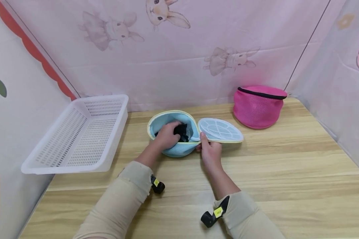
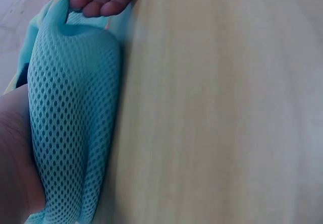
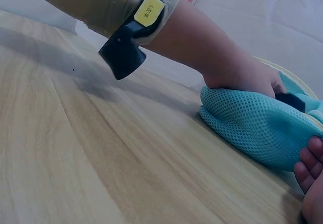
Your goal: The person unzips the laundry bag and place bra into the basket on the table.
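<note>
Fingers (image 2: 116, 3) Pinch Rim of Blue Mesh Bag as Second Hand Reaches Inside

Thumb upright against the yellow-trimmed edge, a person's right hand (image 1: 211, 153) grips the blue mesh bag (image 1: 178, 150) beside the joint with its lid. The left hand (image 1: 166, 135) dips into the open mouth, thumb and fingers against a dark, crumpled item (image 1: 183, 130); its fingertips are hidden, and whether they grip it cannot be told. The bag sits on a wood-grained bench (image 1: 179, 205), its ribbed, oval lid (image 1: 219, 129) spread out to the right. Beige sleeves (image 1: 116, 199) cover both forearms, each cuff bearing a small black device (image 1: 158, 187) with a yellow label. Behind the lid, toward the bench's far right corner, stands a bright pink mesh bag (image 1: 257, 111) with a black band below its top. To the left, well apart from the blue bag, lies a white perforated basket (image 1: 118, 134). A pale pink backdrop (image 1: 173, 79) printed with rabbits hangs behind the bench, between side panels bearing fruit motifs.
</note>
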A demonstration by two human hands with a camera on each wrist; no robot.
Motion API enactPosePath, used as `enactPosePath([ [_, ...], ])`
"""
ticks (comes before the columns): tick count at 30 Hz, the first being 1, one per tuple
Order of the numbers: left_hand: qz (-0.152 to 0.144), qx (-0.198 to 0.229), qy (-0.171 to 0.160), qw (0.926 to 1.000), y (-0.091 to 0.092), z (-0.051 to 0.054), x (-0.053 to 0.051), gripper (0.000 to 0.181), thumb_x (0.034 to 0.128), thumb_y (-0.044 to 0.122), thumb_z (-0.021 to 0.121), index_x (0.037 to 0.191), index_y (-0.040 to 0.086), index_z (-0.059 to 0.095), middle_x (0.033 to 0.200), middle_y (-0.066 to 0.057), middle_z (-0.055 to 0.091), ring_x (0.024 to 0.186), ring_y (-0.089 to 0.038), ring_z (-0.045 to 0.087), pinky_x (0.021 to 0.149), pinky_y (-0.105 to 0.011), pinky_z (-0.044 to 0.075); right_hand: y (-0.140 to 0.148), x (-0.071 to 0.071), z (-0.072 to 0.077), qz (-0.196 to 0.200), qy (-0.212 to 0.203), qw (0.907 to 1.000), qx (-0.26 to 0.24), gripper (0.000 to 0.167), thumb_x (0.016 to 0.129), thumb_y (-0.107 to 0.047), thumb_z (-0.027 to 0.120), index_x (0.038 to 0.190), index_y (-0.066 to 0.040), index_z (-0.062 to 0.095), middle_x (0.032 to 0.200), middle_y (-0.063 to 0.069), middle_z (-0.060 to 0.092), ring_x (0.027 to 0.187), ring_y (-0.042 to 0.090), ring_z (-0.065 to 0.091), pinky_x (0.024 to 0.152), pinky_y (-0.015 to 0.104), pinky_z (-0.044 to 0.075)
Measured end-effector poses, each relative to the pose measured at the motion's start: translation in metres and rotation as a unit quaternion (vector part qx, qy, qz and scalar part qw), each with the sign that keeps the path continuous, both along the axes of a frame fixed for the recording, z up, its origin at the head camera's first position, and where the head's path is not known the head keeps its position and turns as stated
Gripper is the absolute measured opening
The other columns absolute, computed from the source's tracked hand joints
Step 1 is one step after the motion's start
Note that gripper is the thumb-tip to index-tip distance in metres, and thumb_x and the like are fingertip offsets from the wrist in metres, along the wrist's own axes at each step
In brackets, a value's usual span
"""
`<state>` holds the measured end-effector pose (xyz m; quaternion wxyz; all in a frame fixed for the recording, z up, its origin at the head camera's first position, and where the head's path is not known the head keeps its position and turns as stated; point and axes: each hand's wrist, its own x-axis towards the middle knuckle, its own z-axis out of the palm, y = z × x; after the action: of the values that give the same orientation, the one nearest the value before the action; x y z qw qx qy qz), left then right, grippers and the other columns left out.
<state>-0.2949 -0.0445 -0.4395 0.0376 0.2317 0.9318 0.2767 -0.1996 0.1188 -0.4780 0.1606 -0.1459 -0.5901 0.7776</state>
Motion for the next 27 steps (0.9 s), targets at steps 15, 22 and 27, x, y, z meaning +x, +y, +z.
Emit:
enactPosePath([
  [15,-0.027,-0.221,0.014,0.9748,0.010,0.039,0.020,0.046,0.0928,0.017,0.061,0.138,0.023,0.055,0.138,-0.007,0.051,0.123,-0.030,0.050,0.096,-0.058,0.044,-0.001,0.000,-0.001,-0.014,-0.015,0.9996,0.019,0.035,0.095,-0.039,0.063,0.094,-0.004,0.066,0.062,0.004,0.057,0.055,0.015,0.057,0.056,0.028,0.052],
  [22,-0.041,-0.269,-0.104,0.9566,0.008,0.061,0.026,0.092,0.0825,0.061,0.068,0.156,0.022,0.027,0.156,-0.012,0.035,0.141,-0.032,0.037,0.111,-0.050,0.036,0.001,0.001,0.000,-0.024,-0.024,0.9979,0.055,0.042,0.093,-0.046,0.063,0.103,-0.005,0.068,0.067,-0.001,0.058,0.059,0.010,0.055,0.058,0.022,0.048],
  [27,-0.070,-0.273,-0.144,0.9485,0.003,0.061,0.022,0.104,0.0796,0.061,0.069,0.158,0.016,0.018,0.157,-0.011,0.034,0.144,-0.029,0.035,0.114,-0.045,0.034,0.000,0.002,0.000,-0.032,-0.023,0.9957,0.084,0.042,0.094,-0.045,0.063,0.112,-0.007,0.069,0.085,0.005,0.065,0.075,0.010,0.058,0.072,0.021,0.048],
])
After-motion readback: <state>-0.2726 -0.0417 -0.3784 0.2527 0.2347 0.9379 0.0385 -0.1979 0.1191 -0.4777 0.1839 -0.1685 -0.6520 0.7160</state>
